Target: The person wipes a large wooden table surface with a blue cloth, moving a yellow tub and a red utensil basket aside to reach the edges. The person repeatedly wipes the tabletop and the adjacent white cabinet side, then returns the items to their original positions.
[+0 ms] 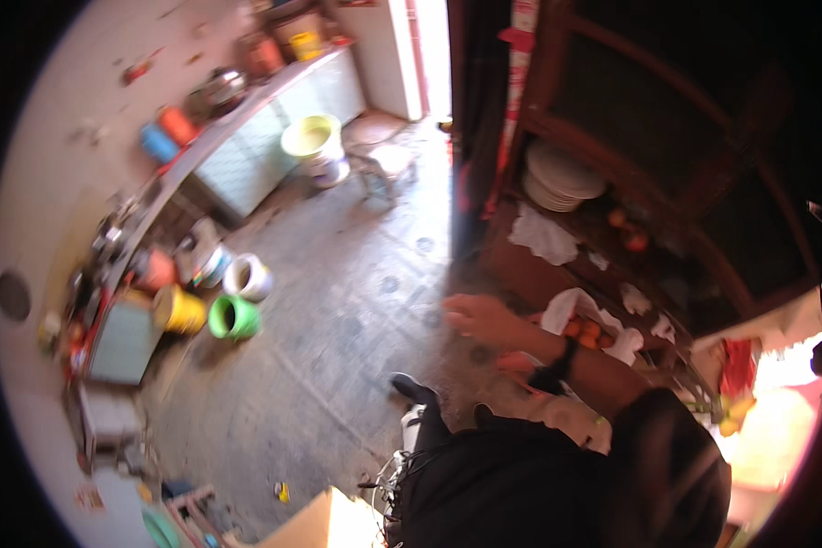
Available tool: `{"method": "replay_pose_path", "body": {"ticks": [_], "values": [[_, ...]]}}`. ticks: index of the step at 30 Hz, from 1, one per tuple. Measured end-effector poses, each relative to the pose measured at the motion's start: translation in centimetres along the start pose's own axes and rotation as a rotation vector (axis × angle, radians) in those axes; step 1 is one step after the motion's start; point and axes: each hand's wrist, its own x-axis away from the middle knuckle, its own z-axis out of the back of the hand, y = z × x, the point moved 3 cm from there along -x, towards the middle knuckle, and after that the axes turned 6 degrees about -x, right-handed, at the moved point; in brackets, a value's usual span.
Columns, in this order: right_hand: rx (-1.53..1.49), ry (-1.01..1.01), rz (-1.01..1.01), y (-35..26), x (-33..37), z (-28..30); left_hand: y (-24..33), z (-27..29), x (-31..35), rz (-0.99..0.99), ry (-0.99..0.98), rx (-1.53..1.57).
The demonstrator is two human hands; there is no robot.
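From the lower right my right arm reaches out with a dark watch (552,376) on its wrist. At its end, my right hand (475,317) hangs over the floor beside a dark wooden cabinet, slightly blurred. Its fingers look loosely apart, and I see nothing in them. Closest to that forearm is a white plastic bag (557,315) with several round orange fruits (588,332) in it. Above the bag, a stack of white plates (562,181) sits on a cabinet shelf next to a crumpled white cloth (541,235). My left hand is out of view.
Along the left wall runs a counter (247,100) with pots and containers. On the floor stand a green bucket (235,317), a yellow bucket (180,309), a white bucket (247,277) and a stool (384,164). A cardboard box (306,525) is at the lower edge, near cables (391,484).
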Motion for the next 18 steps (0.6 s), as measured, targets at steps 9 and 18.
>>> {"method": "replay_pose_path", "body": {"ticks": [9,18], "values": [[-0.285,-0.054,0.007,5.0,-26.4,-1.6,24.4,2.3,-11.5,-0.138,-0.073,-0.058],[-0.148,0.212,-0.313,8.4,-48.6,2.7,47.2,12.5,-17.4,-0.272,0.216,0.170]]}}
